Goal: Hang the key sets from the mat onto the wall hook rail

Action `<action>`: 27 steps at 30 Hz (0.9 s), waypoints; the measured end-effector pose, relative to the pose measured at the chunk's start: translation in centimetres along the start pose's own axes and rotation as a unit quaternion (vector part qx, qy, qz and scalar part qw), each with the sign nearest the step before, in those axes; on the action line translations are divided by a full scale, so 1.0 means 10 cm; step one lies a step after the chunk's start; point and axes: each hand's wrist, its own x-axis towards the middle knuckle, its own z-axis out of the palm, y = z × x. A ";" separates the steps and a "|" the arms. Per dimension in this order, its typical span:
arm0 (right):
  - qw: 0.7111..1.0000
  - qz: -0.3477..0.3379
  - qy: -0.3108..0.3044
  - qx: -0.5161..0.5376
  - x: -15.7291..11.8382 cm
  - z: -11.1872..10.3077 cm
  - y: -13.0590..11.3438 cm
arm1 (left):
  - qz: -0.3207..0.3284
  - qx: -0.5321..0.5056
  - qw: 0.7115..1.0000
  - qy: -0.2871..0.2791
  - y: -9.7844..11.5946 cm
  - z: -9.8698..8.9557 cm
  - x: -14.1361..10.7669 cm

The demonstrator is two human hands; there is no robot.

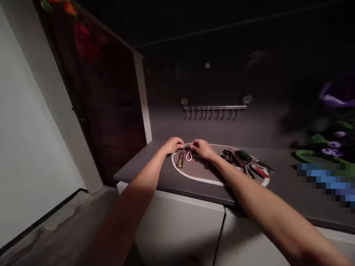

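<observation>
We see the left hand [174, 144] and the right hand [202, 147] just apart, fingers curled inward; we cannot tell whether either pinches anything. Below the gap between them, nearer the right fingertips, we find a pink, narrow teardrop-shaped loop [189, 160]. Just below the left hand lies a brown, elongated piece [180, 162]. Both lie on an oval, white-rimmed, brownish tray [194, 172] under our hands. To the right of the right hand we make out a dark, jumbled pile of small objects [244, 157] and a red, flat, slender item [260, 172].
</observation>
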 end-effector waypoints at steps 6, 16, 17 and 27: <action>0.997 -0.064 -0.026 -0.039 -0.01 0.10 0.03 | 0.025 0.027 0.996 -0.086 0.00 -0.04 -0.04; 0.998 -0.042 -0.043 -0.032 -0.03 0.14 0.06 | 0.020 0.087 0.989 -0.118 -0.02 -0.04 -0.09; 0.998 -0.040 -0.042 -0.029 -0.03 0.14 0.06 | 0.021 0.090 0.989 -0.117 -0.02 -0.04 -0.09; 0.999 -0.027 -0.042 -0.018 -0.03 0.14 0.07 | 0.022 0.130 0.986 -0.102 -0.03 0.03 -0.09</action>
